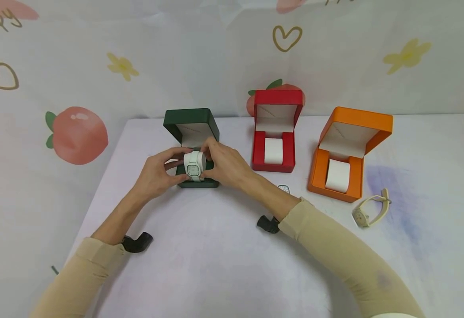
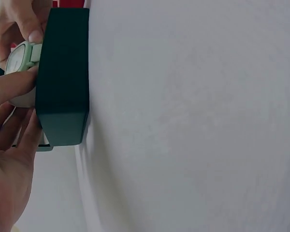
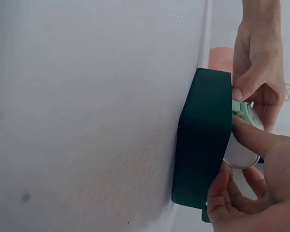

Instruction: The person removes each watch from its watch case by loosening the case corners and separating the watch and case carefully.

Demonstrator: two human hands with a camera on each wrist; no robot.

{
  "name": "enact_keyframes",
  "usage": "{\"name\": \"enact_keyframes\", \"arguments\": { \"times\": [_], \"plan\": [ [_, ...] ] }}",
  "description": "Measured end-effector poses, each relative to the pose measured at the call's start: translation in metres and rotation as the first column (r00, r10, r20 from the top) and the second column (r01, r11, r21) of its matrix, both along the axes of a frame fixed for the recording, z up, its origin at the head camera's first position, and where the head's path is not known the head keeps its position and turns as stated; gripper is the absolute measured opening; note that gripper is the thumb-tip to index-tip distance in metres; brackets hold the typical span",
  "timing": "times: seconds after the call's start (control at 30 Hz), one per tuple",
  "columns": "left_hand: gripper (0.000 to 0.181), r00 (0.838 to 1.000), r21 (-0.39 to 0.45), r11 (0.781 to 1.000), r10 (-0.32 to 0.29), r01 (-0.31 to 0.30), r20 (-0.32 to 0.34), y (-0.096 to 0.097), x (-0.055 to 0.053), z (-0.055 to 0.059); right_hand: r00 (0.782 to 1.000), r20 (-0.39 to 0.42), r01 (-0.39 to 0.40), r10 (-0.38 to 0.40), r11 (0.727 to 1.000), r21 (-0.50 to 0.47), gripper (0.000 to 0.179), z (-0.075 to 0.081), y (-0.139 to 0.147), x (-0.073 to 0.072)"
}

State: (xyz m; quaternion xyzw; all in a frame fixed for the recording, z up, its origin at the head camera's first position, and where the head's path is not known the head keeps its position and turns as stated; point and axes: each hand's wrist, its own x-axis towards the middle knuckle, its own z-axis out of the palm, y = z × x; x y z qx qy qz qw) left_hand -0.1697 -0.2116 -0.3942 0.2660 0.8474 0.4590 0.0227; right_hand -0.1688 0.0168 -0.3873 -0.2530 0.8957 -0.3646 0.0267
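Observation:
A square-faced watch with a pale green strap (image 1: 193, 170) sits wrapped around a white cushion (image 1: 203, 160) at the mouth of the open green box (image 1: 191, 116). My left hand (image 1: 155, 175) grips the watch and cushion from the left, thumb in front and fingers behind. On the other side my right hand (image 1: 228, 164) pinches the cushion's end between thumb and fingers. The right wrist view shows the watch (image 3: 245, 111) just above the green box's front wall (image 3: 203, 137); how deep the cushion sits is hidden.
To the right stand an open red box (image 1: 257, 152) and an open orange box (image 1: 317, 170), each with a white cushion. A beige watch (image 1: 361, 217) lies beside the orange box. Another watch (image 1: 284, 188) is partly hidden by my right forearm. A printed cloth hangs behind the table.

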Motion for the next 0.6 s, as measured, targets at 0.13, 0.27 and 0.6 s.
{"name": "enact_keyframes", "arguments": {
  "times": [0.13,0.27,0.6],
  "plan": [
    [0.066,1.0,0.021,1.0,0.009,-0.01,0.013,0.0014,0.0012,0.0032,0.999,0.045,0.001,0.003,0.997,-0.078,0.052,0.0018,0.0016,-0.0015],
    [0.066,0.999,0.063,0.998,-0.006,0.004,0.037,0.002,0.0008,0.0056,0.993,0.111,-0.014,0.034,0.985,-0.173,0.051,0.0035,0.0043,-0.004],
    [0.068,0.998,0.123,0.992,-0.049,0.043,0.047,-0.0012,-0.0038,0.0083,0.964,0.258,0.025,0.056,0.953,-0.301,0.046,0.0068,0.0067,-0.0079]
  ]
}}
